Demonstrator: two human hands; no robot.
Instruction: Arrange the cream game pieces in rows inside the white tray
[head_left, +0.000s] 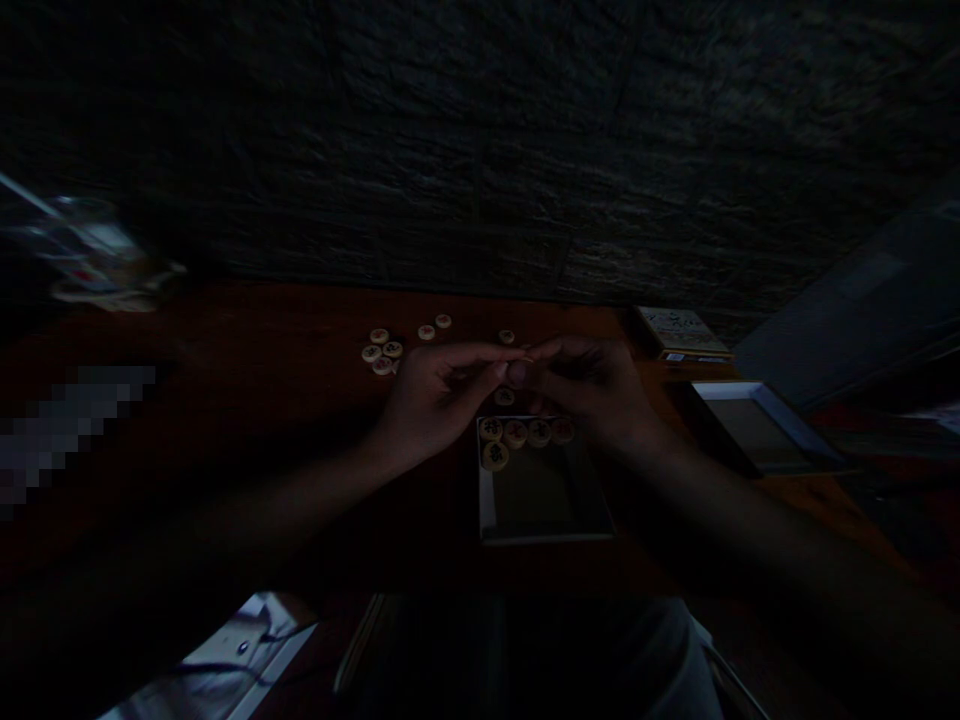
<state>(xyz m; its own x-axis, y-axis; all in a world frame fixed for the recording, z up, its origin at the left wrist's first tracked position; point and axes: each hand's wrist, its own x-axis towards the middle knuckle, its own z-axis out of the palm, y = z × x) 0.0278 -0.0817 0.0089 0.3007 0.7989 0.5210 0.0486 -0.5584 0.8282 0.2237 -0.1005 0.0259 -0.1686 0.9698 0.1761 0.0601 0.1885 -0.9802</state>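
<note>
My left hand (435,395) and my right hand (589,385) meet above the table, their fingertips together. Something small may sit between them, but the dim light hides it. Directly below lies an open white-rimmed box (484,500), with several round Chinese chess pieces (525,432) in a row along its far side. One loose piece (504,397) lies just beyond the box's far edge, under my hands. Farther out, a scattered group of similar pieces (381,350) rests on the dark wooden table (225,330).
A shallow white box lid (757,425) lies to the right, beyond it a printed box (682,333). Glassware (82,250) stands at the far left near a blurred patch. A rough dark wall rises behind the table. A white object (240,650) shows at lower left.
</note>
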